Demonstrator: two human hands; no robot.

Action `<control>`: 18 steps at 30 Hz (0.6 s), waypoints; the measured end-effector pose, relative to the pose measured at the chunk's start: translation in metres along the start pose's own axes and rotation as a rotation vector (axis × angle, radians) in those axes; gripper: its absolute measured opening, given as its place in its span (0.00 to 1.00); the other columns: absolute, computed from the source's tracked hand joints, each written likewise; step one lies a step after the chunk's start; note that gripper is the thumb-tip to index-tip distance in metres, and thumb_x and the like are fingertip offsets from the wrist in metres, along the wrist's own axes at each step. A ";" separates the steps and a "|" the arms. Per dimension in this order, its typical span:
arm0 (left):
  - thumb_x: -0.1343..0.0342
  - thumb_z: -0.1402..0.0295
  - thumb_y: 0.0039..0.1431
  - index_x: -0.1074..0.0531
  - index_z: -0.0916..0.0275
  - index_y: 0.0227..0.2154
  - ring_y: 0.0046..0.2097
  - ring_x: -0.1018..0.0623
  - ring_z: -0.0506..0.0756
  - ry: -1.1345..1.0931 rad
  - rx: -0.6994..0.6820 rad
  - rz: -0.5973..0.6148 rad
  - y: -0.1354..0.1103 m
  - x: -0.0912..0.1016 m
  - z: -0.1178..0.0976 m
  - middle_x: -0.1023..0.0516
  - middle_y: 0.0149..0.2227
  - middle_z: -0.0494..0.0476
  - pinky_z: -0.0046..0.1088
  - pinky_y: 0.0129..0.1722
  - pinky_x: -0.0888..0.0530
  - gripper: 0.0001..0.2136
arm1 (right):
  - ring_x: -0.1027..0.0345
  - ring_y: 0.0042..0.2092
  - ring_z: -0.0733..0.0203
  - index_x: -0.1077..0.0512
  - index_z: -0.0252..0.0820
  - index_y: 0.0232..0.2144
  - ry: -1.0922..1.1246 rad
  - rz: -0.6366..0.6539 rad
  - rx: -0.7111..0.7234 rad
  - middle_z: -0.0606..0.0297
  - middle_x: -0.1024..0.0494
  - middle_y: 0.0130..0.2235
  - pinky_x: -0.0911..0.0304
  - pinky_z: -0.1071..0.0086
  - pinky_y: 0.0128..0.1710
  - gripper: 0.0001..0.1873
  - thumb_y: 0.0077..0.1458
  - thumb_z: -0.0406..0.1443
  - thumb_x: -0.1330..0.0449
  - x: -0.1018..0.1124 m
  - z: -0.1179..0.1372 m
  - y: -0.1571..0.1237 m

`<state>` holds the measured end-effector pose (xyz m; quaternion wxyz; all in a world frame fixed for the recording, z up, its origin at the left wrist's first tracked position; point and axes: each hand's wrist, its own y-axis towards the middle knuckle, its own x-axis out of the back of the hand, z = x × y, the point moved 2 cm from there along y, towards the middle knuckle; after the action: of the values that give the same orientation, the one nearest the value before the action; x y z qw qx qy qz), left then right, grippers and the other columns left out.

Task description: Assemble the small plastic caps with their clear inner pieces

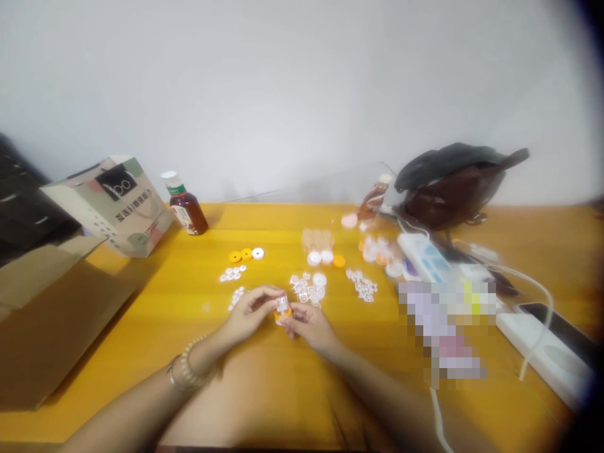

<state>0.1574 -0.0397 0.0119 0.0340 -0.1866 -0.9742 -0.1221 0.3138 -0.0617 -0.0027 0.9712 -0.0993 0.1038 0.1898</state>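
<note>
Between my hands, low over the yellow table (264, 365), is a small clear-topped piece with an orange base (282, 308); its exact kind is too blurred to tell. My left hand (252, 313) pinches its upper part with thumb and fingers. Around the orange base, the fingers of my right hand (309, 324) are closed. Just behind my hands lies a pile of white openwork plastic pieces (306, 289) with a white disc (319, 280) at its edge. Small white round parts (233, 274) lie in groups beyond my left hand.
Orange discs (240, 255), clear cups (317, 240) and another pile of white pieces (362, 286) lie farther off. A sauce-coloured bottle (189, 211), paper bag (127, 207) and cardboard box (56, 321) stand left. Right are a dark bag (453, 185), power strip (542, 352) and cables.
</note>
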 end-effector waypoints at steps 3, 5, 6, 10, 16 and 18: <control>0.48 0.66 0.57 0.30 0.64 0.40 0.43 0.26 0.55 -0.132 0.087 0.055 -0.002 -0.001 -0.002 0.26 0.41 0.60 0.33 0.45 0.31 0.10 | 0.42 0.19 0.72 0.30 0.38 0.25 0.143 0.023 -0.059 0.72 0.32 0.19 0.47 0.75 0.21 0.13 0.41 0.42 0.36 -0.005 -0.002 -0.005; 0.49 0.65 0.58 0.31 0.63 0.41 0.43 0.26 0.55 -0.237 0.123 0.075 -0.004 -0.003 -0.001 0.27 0.44 0.61 0.34 0.45 0.31 0.11 | 0.42 0.19 0.73 0.30 0.38 0.24 0.227 0.029 -0.088 0.72 0.32 0.19 0.48 0.75 0.21 0.12 0.42 0.42 0.36 -0.007 -0.002 -0.008; 0.49 0.64 0.58 0.31 0.63 0.41 0.44 0.26 0.56 -0.286 0.126 0.072 -0.004 -0.004 -0.001 0.28 0.45 0.62 0.34 0.45 0.32 0.11 | 0.42 0.19 0.73 0.31 0.38 0.23 0.246 0.029 -0.095 0.72 0.32 0.19 0.48 0.75 0.21 0.12 0.42 0.41 0.36 -0.008 -0.002 -0.009; 0.44 0.63 0.53 0.32 0.64 0.38 0.38 0.26 0.53 -0.379 0.112 0.019 -0.006 -0.010 0.002 0.27 0.41 0.60 0.30 0.38 0.30 0.12 | 0.42 0.20 0.73 0.30 0.37 0.24 0.223 0.018 -0.107 0.72 0.31 0.19 0.50 0.76 0.21 0.12 0.41 0.41 0.35 -0.010 -0.001 -0.010; 0.47 0.64 0.55 0.35 0.62 0.38 0.44 0.28 0.59 -0.633 0.182 0.160 -0.007 -0.017 -0.007 0.30 0.45 0.62 0.37 0.40 0.31 0.10 | 0.42 0.19 0.72 0.30 0.38 0.23 0.275 0.022 -0.079 0.72 0.32 0.19 0.49 0.75 0.21 0.13 0.40 0.42 0.34 -0.010 -0.001 -0.010; 0.47 0.61 0.55 0.34 0.62 0.36 0.48 0.31 0.60 -0.639 0.168 0.148 -0.007 -0.017 -0.010 0.34 0.49 0.62 0.36 0.40 0.30 0.10 | 0.42 0.20 0.72 0.30 0.38 0.25 0.216 0.035 -0.066 0.72 0.31 0.19 0.48 0.75 0.21 0.14 0.39 0.42 0.34 -0.010 -0.001 -0.009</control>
<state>0.1709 -0.0546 0.0184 -0.2490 -0.2824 -0.9261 0.0258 0.3083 -0.0736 0.0001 0.9472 -0.1492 0.2032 0.1981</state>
